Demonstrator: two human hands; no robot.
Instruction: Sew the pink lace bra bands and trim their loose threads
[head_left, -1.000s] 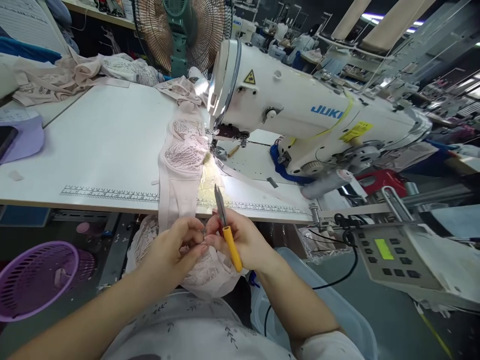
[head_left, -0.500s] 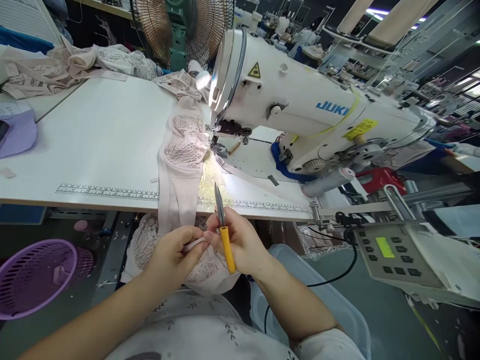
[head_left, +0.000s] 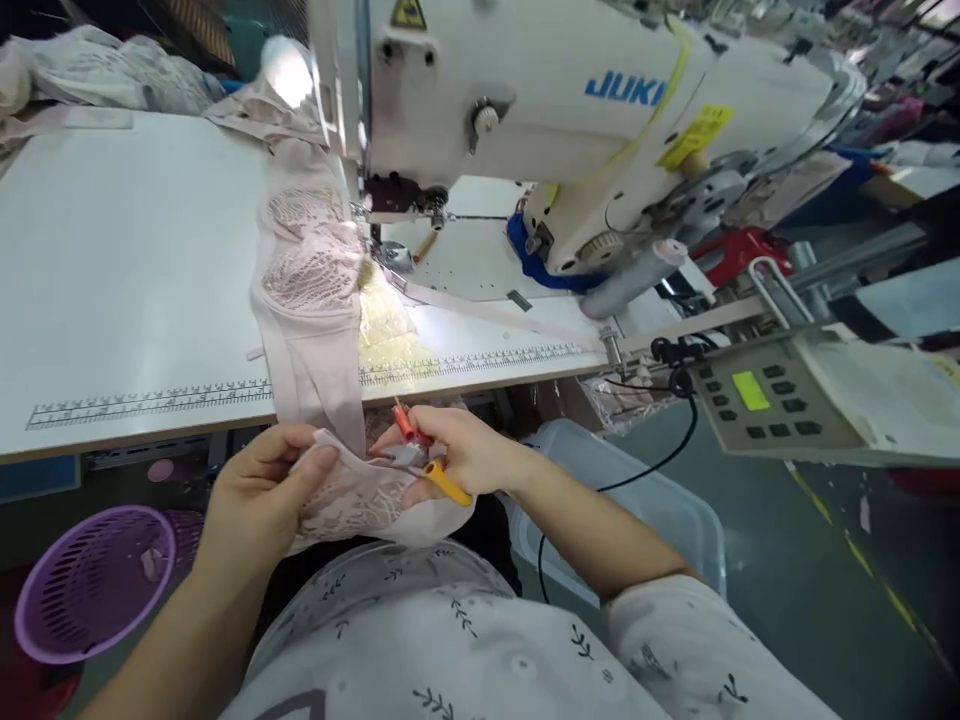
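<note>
My left hand [head_left: 259, 490] is closed in a pinch on the edge of a pale pink lace bra [head_left: 356, 505], which hangs below the table's front edge over my lap. In my right hand [head_left: 472, 450] is a pair of thread snips [head_left: 448, 483] with a yellow handle and a red part. Their blades point left and lie against the fabric edge. Some right fingers are hidden behind the snips and cloth. More of the pale pink lace garment [head_left: 311, 270] lies up the table, beside the needle area of the white sewing machine [head_left: 517, 110].
A printed ruler [head_left: 480, 362] runs along the front of the white table [head_left: 150, 270]. A purple basket [head_left: 97, 515] stands at lower left, a clear plastic bin [head_left: 637, 500] at lower right. A control box [head_left: 787, 400] juts out at right. Fabric [head_left: 127, 75] is piled at the back left.
My hands have moved apart, the left one leftward along the fabric. The snips have turned from pointing up to pointing left, down at the cloth. The camera view has shifted closer.
</note>
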